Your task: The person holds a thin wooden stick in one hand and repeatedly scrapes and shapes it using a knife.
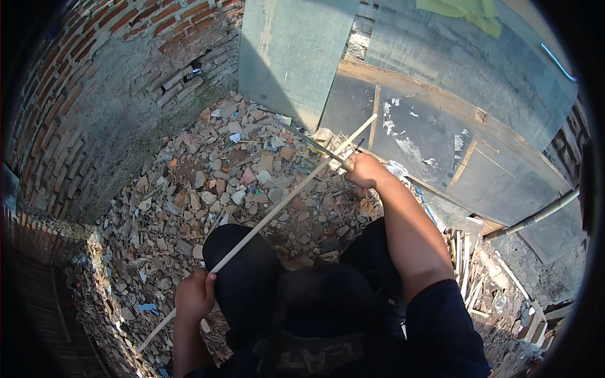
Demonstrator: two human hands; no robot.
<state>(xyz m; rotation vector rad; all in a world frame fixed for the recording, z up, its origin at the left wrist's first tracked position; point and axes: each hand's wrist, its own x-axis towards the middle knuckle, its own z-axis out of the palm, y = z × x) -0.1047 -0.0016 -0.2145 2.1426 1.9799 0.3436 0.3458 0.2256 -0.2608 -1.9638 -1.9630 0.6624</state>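
A long, pale wooden stick (272, 218) runs slantwise across my lap, from the lower left to the upper right. My left hand (195, 295) is closed around its lower part, with the thumb along it. In my right hand (365, 171) I grip a long-bladed knife (313, 143) by its handle. Its dark, narrow blade points to the upper left and crosses the stick near the far end. Whether the edge touches the wood, I cannot tell. Below the stick are my dark-clothed knees (242, 255).
Broken brick and stone rubble (189, 201) covers the ground. A curved brick wall (82, 107) rises at left. Grey-green panels (296, 57) and a dark wood-framed board (428, 126) lean at the back. Several cut sticks (466, 258) lie at right, near a bamboo pole (535, 214).
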